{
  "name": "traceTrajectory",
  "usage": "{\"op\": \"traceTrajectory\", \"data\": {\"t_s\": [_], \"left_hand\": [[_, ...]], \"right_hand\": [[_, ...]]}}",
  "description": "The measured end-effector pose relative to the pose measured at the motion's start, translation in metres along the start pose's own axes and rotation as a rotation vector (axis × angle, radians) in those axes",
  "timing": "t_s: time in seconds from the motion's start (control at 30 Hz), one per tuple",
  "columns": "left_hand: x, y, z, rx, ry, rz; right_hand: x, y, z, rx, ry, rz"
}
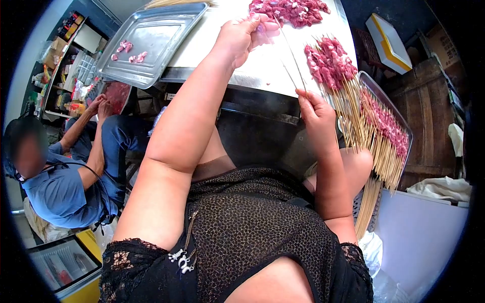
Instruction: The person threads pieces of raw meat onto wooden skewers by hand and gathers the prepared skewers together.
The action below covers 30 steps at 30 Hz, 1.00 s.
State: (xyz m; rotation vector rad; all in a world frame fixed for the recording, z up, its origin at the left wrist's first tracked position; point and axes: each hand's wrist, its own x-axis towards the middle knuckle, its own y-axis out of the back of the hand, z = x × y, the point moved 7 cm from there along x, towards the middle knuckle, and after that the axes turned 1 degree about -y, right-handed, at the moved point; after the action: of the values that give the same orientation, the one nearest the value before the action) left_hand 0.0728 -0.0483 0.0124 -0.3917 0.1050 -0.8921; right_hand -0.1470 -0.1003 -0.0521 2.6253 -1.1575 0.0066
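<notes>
My right hand (pixel 318 118) pinches the lower end of a thin bamboo skewer (pixel 292 54) between thumb and fingers. A second thin stick seems to run beside it. The skewer slants up and left toward my left hand (pixel 241 39), which reaches over the white tabletop (pixel 202 50). Those left fingers are closed beside a heap of cut raw meat (pixel 295 11); what they hold is blurred. Right of the skewer, a pile of threaded meat skewers (pixel 331 63) lies with its sticks pointing toward me.
A metal tray (pixel 174 38) with a few meat pieces (pixel 136 57) sits at the table's left. More meat skewers fill another tray (pixel 410 132) at right. A seated person (pixel 68 194) works at left by a container of meat (pixel 117 96). Bare skewers (pixel 368 209) stand near my right arm.
</notes>
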Motion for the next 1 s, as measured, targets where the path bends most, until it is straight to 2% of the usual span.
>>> {"op": "traceTrajectory", "data": {"t_s": [0.3, 0.5, 0.57, 0.77, 0.9, 1.0], "left_hand": [[-0.003, -0.006, -0.008, -0.162, -0.019, 0.028], [-0.003, -0.011, -0.011, -0.208, -0.057, 0.018], [-0.004, -0.015, -0.010, -0.231, -0.042, -0.017], [-0.006, -0.021, -0.013, -0.312, 0.040, -0.056], [-0.011, -0.025, -0.016, -0.257, 0.046, -0.063], [-0.014, -0.032, -0.030, -0.193, 0.081, -0.126]], "right_hand": [[0.002, -0.003, 0.004, 0.032, -0.032, 0.012], [0.003, -0.004, 0.000, 0.017, 0.040, 0.025], [0.003, -0.011, 0.004, 0.254, -0.041, -0.073], [-0.003, -0.023, -0.003, 0.565, -0.286, -0.244], [-0.002, -0.028, -0.003, 0.567, -0.249, -0.218], [0.007, -0.023, -0.007, 0.537, -0.144, -0.125]]}}
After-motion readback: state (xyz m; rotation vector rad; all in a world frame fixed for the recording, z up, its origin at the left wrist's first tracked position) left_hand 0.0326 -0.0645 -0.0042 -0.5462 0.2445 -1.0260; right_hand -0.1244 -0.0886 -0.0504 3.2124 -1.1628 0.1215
